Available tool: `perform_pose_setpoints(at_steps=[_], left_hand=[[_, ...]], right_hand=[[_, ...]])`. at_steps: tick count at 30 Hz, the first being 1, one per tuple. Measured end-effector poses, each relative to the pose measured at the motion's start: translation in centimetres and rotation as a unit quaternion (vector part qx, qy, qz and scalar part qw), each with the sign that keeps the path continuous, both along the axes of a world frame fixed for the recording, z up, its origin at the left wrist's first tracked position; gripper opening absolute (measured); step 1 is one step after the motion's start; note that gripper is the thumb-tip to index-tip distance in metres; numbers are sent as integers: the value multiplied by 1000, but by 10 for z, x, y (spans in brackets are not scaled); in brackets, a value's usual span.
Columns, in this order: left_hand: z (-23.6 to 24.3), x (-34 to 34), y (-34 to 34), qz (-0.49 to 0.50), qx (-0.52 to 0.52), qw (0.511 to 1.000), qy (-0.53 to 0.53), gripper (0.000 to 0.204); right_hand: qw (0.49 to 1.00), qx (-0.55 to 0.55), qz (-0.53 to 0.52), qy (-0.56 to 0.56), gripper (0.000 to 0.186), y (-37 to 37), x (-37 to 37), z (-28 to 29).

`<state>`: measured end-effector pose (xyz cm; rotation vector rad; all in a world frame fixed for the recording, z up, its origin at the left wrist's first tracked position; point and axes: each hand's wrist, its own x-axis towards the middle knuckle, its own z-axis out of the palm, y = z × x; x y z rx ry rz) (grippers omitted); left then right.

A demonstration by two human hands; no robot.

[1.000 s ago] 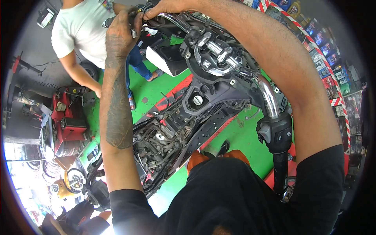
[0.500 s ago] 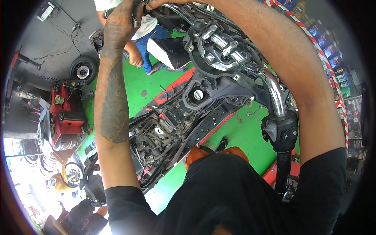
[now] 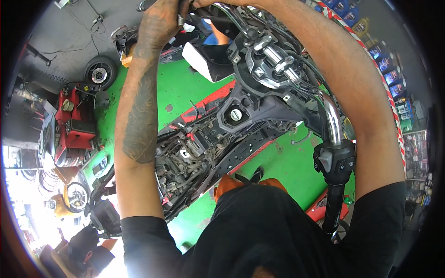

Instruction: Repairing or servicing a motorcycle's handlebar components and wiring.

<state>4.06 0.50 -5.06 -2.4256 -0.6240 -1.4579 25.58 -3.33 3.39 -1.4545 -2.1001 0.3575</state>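
The shiny handlebar [image 3: 333, 119] slants down to the right from the left hand [image 3: 161, 21], nearer its left end, and the right hand [image 3: 211, 3] just beside; I cannot tell if either grips.

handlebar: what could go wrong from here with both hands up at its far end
The handlebar might swing while the left hand and right hand are at its far end; the unheld near grip could then knock the right arm. Anything dropped may fall among the exposed parts.
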Motion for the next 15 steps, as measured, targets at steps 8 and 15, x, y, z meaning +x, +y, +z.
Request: perform_pose_setpoints(at_steps=[8,15], left_hand=[[13,7,-16,24,19,999,-30,18],[9,-5,-2,18,7,999,27,25]], right_hand=[[990,-70,88,80,72,-15,9,12],[1000,-31,-4,-4,72,-16,-9,7]])
